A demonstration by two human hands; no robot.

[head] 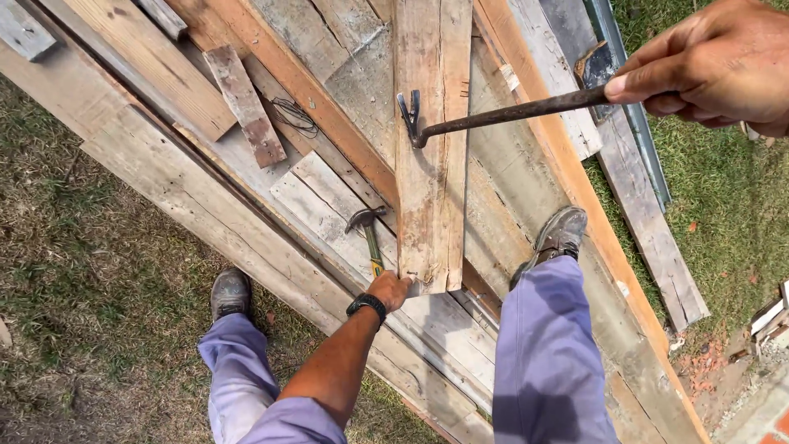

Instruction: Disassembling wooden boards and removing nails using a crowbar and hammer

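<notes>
Two tools, right hand (713, 70) clamped on crowbar (501, 113), left hand (389, 289) gripping hammer (368, 230) beside plank (431, 148)

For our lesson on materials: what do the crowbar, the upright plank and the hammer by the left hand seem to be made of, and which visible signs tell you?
Crowbar: seemingly steel, dark and rust-brown, with a forked claw. Plank: weathered, unpainted wood, grey-brown with grain, cracks and splits. Hammer: dull grey metal head; the handle looks yellowish, material unclear.

Outdoor yard: grass (99, 247), stacked planks (329, 189).
</notes>
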